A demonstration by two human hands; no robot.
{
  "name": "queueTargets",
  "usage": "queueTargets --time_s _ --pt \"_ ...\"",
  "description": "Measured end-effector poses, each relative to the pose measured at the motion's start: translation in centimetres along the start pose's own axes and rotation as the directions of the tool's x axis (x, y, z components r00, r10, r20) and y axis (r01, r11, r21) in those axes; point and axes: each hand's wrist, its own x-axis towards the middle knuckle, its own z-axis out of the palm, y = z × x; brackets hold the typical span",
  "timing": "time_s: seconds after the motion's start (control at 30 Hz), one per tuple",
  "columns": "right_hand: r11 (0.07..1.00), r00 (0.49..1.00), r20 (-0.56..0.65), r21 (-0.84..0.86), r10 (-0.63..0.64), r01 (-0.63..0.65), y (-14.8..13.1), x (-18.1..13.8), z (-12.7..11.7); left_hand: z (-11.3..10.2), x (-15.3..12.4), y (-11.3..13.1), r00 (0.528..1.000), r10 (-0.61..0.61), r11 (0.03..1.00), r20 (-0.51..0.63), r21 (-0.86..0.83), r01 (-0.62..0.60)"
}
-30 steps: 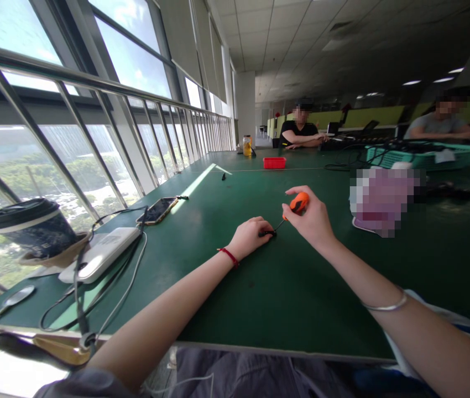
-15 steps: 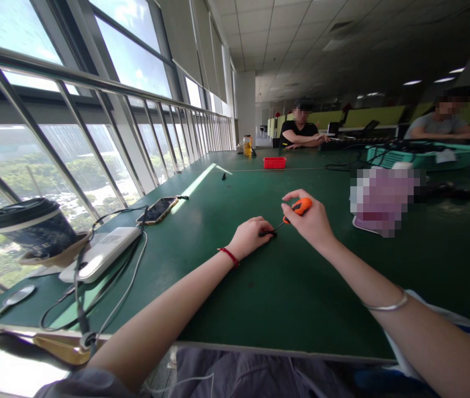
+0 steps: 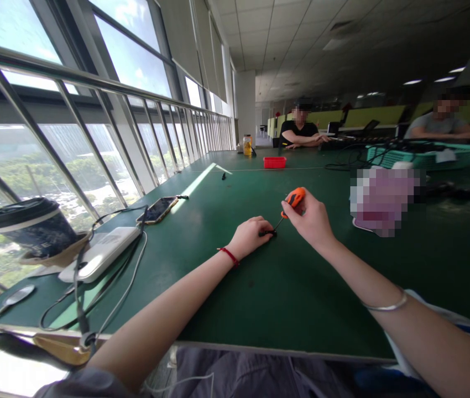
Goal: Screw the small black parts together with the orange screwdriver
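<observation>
My left hand (image 3: 254,234) rests on the green table (image 3: 235,298), its fingers closed on a small black part (image 3: 269,233) whose kind I cannot make out. In my right hand (image 3: 312,217) is an orange and black screwdriver (image 3: 294,201), gripped by its handle between thumb and fingers. Its thin shaft slants down to the left, and the tip meets or comes very close to the black part; the exact contact is too small to see.
Left of my arms lie a phone (image 3: 158,210), a white power bank (image 3: 106,254) with cables, and a paper cup (image 3: 31,226). Ahead are a small black piece (image 3: 224,176) and a red tray (image 3: 274,162). A green basket (image 3: 421,159) stands right; two people sit beyond.
My right hand has turned about the screwdriver: its fingers have shifted around the handle, which now stands a little more upright and further left. My left hand has stayed in place.
</observation>
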Motion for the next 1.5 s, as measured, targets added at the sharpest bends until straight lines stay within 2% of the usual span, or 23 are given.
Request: queueTargets --time_s 0.13,0.2,0.3,0.37,0.4,0.43,0.5,0.57,0.63,0.67,0.73,0.77,0.8,0.83,0.9,0.97,1.0,1.07,1.13,1.17,1.3,1.4,1.5 --pt "0.997 0.998 0.044 0.064 0.041 -0.044 -0.4 -0.2 -0.2 0.0 0.0 -0.1 1.000 0.002 1.000 -0.006 -0.004 -0.002" --pt "0.987 0.998 0.020 0.148 0.054 -0.057 -0.3 -0.1 -0.4 0.0 0.0 -0.1 1.000 0.005 1.000 -0.007 -0.008 -0.005" --pt "0.941 0.978 -0.187 0.338 0.091 -0.023 0.2 0.6 -0.7 0.0 0.0 0.0 1.000 0.004 1.000 -0.002 -0.008 -0.004" --pt "0.856 0.932 -0.315 0.517 0.178 0.011 0.7 1.4 -0.8 0.0 0.0 0.0 1.000 0.003 1.000 0.000 -0.006 -0.003" --pt "0.795 0.911 -0.331 0.606 0.245 0.006 0.9 1.8 -0.8 0.0 0.0 0.0 1.000 0.003 1.000 0.000 -0.006 -0.003" --pt "0.737 0.901 -0.311 0.676 0.302 -0.015 1.0 2.2 -0.7 0.0 0.0 0.0 1.000 0.004 1.000 0.000 -0.007 -0.004" --pt "0.596 0.924 -0.110 0.791 0.365 -0.141 0.9 2.7 -0.3 0.0 0.0 0.0 1.000 0.003 1.000 -0.002 -0.006 -0.003" --pt "0.459 0.940 0.194 0.833 0.279 -0.309 0.6 3.0 0.1 0.0 0.0 0.0 1.000 -0.002 1.000 -0.007 -0.001 0.002" --pt "0.368 0.913 0.369 0.835 0.176 -0.408 0.4 3.1 0.3 0.0 0.1 0.0 1.000 -0.006 1.000 -0.007 0.003 0.006" --pt "0.337 0.906 0.377 0.842 0.191 -0.422 0.4 3.2 0.3 0.0 0.1 0.0 1.000 -0.006 1.000 -0.008 0.003 0.006" --pt "0.270 0.887 0.272 0.883 0.373 -0.384 0.7 3.5 0.2 0.0 0.1 0.0 1.000 -0.003 1.000 -0.006 -0.001 0.003" --pt "0.232 0.855 0.223 0.903 0.467 -0.362 0.9 3.7 0.2 0.0 0.1 0.0 1.000 -0.001 1.000 -0.004 -0.003 0.001" --pt "0.200 0.826 0.205 0.914 0.525 -0.354 1.0 3.8 0.1 -0.1 0.1 0.1 1.000 -0.002 1.000 -0.003 -0.005 0.002" --pt "0.185 0.821 0.214 0.916 0.529 -0.357 1.1 3.9 0.0 -0.1 0.1 0.1 1.000 -0.004 1.000 -0.002 -0.005 0.004" --pt "0.225 0.854 0.291 0.882 0.432 -0.415 0.9 3.7 0.0 -0.1 0.1 0.1 1.000 -0.013 1.000 -0.004 -0.009 0.013" --pt "0.358 0.891 0.370 0.820 0.264 -0.447 0.3 3.3 0.2 0.0 0.1 0.1 1.000 -0.027 0.999 -0.009 -0.023 0.027" --pt "0.459 0.916 0.333 0.793 0.223 -0.400 0.1 3.0 0.2 0.0 0.1 0.1 0.999 -0.036 0.999 -0.012 -0.035 0.036" --pt "0.663 0.971 0.132 0.712 0.198 -0.232 -0.3 2.3 0.1 0.1 0.2 -0.1 0.998 -0.059 0.996 -0.012 -0.062 0.058" --pt "0.791 0.990 -0.012 0.602 0.141 -0.106 -0.3 1.8 -0.2 0.3 0.3 -0.3 0.997 -0.081 0.993 -0.006 -0.092 0.080" --pt "0.830 0.992 -0.044 0.552 0.121 -0.076 -0.2 1.7 -0.4 0.4 0.3 -0.4 0.996 -0.089 0.990 -0.002 -0.111 0.088" --pt "0.935 0.993 -0.114 0.350 -0.017 0.057 0.0 1.3 -0.8 0.6 0.4 -0.6 0.995 -0.101 0.977 0.007 -0.187 0.101" --pt "0.962 0.996 -0.041 0.258 -0.085 0.093 -0.2 1.0 -0.6 0.5 0.4 -0.6 0.995 -0.098 0.975 0.002 -0.199 0.096" --pt "0.966 0.996 0.009 0.241 -0.094 0.089 -0.5 0.6 -0.5 0.5 0.4 -0.5 0.997 -0.081 0.980 -0.009 -0.181 0.078"
